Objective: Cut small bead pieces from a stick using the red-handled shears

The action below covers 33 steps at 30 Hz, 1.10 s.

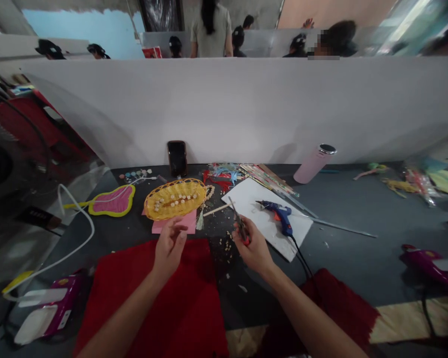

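Note:
My right hand point(254, 248) is closed around a pair of scissors point(238, 215) with dark and red handles, the narrow blades pointing up and away. My left hand point(169, 247) is held over the red cloth point(157, 303), fingers loosely curled and apart, with nothing visible in them. Just beyond it sits a yellow woven basket point(160, 191) holding small pale pieces, partly on pink paper point(189, 222). A pale tassel point(200, 221) and a thin stick point(216, 209) lie between basket and scissors. Small bits point(227, 248) are scattered on the dark table between my hands.
A blue glue gun point(281, 215) rests on a white sheet point(254, 199), its cord running toward me. Behind are a phone point(177, 158), bundled sticks point(265, 176) and a pink tumbler point(311, 166). A white partition point(224, 109) bounds the table; people are beyond it.

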Available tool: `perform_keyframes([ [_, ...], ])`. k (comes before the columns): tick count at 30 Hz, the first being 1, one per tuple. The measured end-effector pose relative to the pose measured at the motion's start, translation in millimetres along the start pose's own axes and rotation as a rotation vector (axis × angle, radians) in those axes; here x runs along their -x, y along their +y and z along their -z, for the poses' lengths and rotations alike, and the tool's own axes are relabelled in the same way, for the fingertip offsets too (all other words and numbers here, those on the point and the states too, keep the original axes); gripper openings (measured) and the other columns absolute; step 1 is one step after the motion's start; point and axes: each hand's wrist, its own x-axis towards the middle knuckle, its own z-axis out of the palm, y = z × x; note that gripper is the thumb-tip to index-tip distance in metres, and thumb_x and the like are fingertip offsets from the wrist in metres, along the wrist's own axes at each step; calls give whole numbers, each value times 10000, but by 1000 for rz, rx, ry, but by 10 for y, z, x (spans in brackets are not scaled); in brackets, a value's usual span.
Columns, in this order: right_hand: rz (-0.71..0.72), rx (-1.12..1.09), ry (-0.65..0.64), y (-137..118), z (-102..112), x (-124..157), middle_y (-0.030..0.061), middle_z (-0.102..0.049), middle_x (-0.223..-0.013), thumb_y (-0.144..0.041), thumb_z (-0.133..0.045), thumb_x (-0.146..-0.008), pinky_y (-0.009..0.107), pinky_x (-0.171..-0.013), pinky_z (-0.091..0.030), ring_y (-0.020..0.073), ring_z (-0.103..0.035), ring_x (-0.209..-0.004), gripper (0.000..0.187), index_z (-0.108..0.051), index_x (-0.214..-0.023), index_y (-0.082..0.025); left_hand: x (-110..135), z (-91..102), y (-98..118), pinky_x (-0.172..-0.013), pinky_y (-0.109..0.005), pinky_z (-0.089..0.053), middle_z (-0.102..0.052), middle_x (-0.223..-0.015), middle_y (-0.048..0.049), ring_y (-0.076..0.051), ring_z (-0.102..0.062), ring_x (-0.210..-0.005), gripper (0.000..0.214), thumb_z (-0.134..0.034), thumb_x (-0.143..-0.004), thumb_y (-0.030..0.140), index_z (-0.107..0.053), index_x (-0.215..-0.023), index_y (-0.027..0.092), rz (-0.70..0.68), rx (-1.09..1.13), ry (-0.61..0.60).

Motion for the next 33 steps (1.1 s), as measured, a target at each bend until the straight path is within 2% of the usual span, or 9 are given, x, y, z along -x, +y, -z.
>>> perform_keyframes([
  [3, 70, 161, -133, 39, 79, -98, 86, -559, -1087, -164, -507, -746, 400, -898, -425, 235, -511, -1026, 481, -425, -1219, -200, -209, -30, 67, -879, -366, -441, -572, -1122, -117, -210, -566, -990, 410, -547, -792, 301, -476, -1176, 177, -97, -85, -84],
  [5, 86, 225, -166, 72, 84, -118, 90, -553, -1079, -130, -506, -709, 400, -901, -424, 239, -505, -1025, 524, -423, -1222, -193, -322, -113, 77, -904, -382, -425, -574, -1130, -110, -213, -557, -1006, 394, -563, -778, 295, -498, -1150, 185, -109, -119, -150],
  [10, 137, 370, -182, 91, 62, -76, 104, -525, -1113, -67, -494, -626, 408, -911, -404, 256, -474, -1036, 634, -420, -1246, -179, -431, -361, 99, -848, -345, -451, -608, -1043, -79, -191, -584, -938, 331, -581, -765, 267, -516, -1077, 179, -37, -100, -290],
  [13, 146, 416, -182, 99, 69, -49, 109, -525, -1113, -64, -497, -593, 414, -897, -404, 263, -471, -1023, 669, -424, -1249, -171, -426, -429, 104, -798, -319, -464, -627, -971, -68, -182, -596, -871, 270, -568, -779, 288, -542, -1019, 169, 17, -45, -342],
  [17, 145, 433, -185, 128, 57, -14, 108, -528, -1122, -63, -493, -594, 413, -884, -406, 258, -474, -1023, 677, -414, -1256, -182, -393, -433, 85, -754, -298, -462, -628, -906, -57, -181, -585, -836, 214, -540, -795, 304, -576, -951, 161, 51, -13, -364],
  [22, 171, 451, -225, 125, 23, 18, 116, -527, -1139, -71, -492, -609, 415, -879, -402, 258, -469, -1039, 674, -402, -1269, -171, -341, -405, 80, -646, -235, -437, -578, -749, -10, -137, -539, -697, 129, -510, -805, 269, -573, -849, 165, 63, -21, -363],
  [27, 167, 454, -262, 109, 34, 23, 107, -528, -1153, -67, -494, -613, 414, -888, -389, 258, -464, -1052, 693, -385, -1286, -190, -334, -394, 85, -613, -210, -409, -565, -728, 1, -125, -502, -674, 119, -493, -786, 215, -592, -834, 170, 66, -85, -358],
  [33, 150, 433, -296, 102, 58, 23, 106, -521, -1161, -68, -489, -627, 410, -896, -380, 256, -456, -1060, 678, -384, -1286, -189, -355, -362, 134, -546, -197, -382, -545, -656, 18, -106, -465, -586, 113, -501, -779, 210, -604, -801, 169, 93, -133, -410],
])
